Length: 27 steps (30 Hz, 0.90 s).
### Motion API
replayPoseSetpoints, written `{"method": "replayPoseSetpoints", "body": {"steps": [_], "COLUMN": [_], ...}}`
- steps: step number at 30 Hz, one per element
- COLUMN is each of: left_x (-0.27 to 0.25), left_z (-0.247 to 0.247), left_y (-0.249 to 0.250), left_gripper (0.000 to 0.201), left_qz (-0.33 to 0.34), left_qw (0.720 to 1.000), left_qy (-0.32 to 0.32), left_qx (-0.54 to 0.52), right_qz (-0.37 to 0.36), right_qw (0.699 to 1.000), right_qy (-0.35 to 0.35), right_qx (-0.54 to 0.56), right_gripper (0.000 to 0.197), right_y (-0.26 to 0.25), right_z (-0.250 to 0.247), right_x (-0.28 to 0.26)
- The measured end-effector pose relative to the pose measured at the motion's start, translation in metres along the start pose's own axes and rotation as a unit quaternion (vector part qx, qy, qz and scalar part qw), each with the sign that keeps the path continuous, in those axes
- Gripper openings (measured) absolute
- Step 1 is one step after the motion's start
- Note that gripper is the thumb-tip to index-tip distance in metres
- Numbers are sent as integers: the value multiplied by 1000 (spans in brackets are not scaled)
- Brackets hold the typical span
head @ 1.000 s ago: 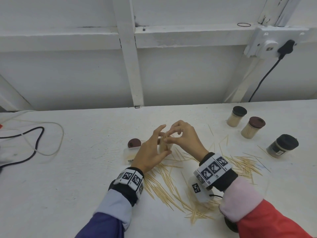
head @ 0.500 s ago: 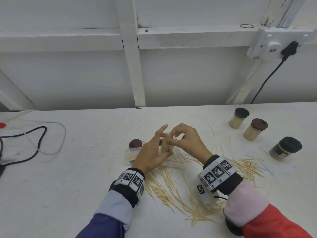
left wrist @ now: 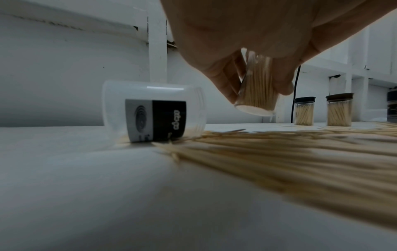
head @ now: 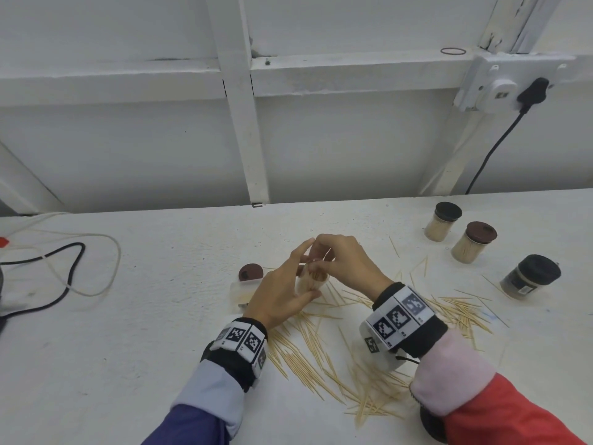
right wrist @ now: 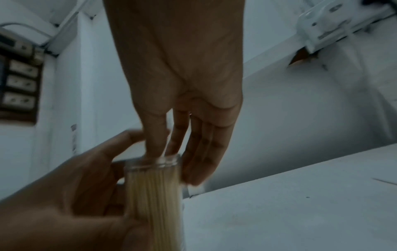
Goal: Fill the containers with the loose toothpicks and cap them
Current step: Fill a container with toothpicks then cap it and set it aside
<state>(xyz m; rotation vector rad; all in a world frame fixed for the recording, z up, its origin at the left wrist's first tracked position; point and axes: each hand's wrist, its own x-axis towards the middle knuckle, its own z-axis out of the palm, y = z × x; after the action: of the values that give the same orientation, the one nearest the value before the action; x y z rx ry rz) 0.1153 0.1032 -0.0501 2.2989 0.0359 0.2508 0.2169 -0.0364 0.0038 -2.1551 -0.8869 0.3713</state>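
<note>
Holding the little jar (head: 309,281) in the left grip (head: 282,293), with fingers curled round its side. Keeping it lifted just off the bench (head: 144,348) and tipped a bit, near the middle. Dipping two fingertips of the right grip (head: 346,264) into the open mouth of the jar, with the other fingers lying straight down the outside. Too blurry for telling pinching from plain pushing there, so not guessing.

Looking nearly full of sticks already. Probably packing the last sticks in before capping.

Doing it well likely meaning:
- holding the jar tight and tipped only a little, for keeping sticks from sliding out
- pushing the sticks down flat and even, below the rim, for leaving room for the cap
- going gently, for not snapping the thin sticks or poking a finger
- reaching next for the brown cap (head: 251,272), lying just left of the left grip

Still waiting all over the near bench: lots of loose toothpicks (head: 308,358), spreading under both wrists and out to the right. Lying on its side just left of the held jar: an empty clear jar (left wrist: 150,112) with a label, touching the edge of the stick pile. Easy to bump and roll with the left wrist.

Standing well away at the far right: three capped jars (head: 473,242), not blocking anything. Trailing at the far left: some cables (head: 64,268), well apart from the work.
</note>
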Motion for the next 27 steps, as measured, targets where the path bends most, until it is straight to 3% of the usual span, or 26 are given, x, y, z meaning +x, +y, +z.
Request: {"method": "replayPoseSetpoints", "body": {"steps": [4,11,17,20,22,24,27], "left_x": [1,0,1,0,0,1,1], "left_z": [1,0,1,1,1,1,2], "left_y": [-3,-3,-6,-7,-8,-8,-8], "left_gripper": [94,72,48,44,44,43,43], "left_qz": [-8,21,75,79,79,78,74], "left_qw": [1000,1000,997,996,996,996,997], "left_qy": [13,21,35,37,38,36,33], "left_qx": [-12,2,5,5,3,1,-3], "right_qz": [24,60,154,189,186,170,148], "right_qw": [996,997,966,920,908,916,928], "right_qy": [-25,-43,-137,-209,-210,-187,-168], "right_qx": [77,34,-156,-274,-310,-312,-297], "right_gripper": [19,11,24,53,68,68,51], "right_y": [7,23,52,65,72,74,75], "right_z": [-20,-46,-65,-58,-50,-44,-40], "right_x": [-4,-12,-27,-40,-48,-54,-56]}}
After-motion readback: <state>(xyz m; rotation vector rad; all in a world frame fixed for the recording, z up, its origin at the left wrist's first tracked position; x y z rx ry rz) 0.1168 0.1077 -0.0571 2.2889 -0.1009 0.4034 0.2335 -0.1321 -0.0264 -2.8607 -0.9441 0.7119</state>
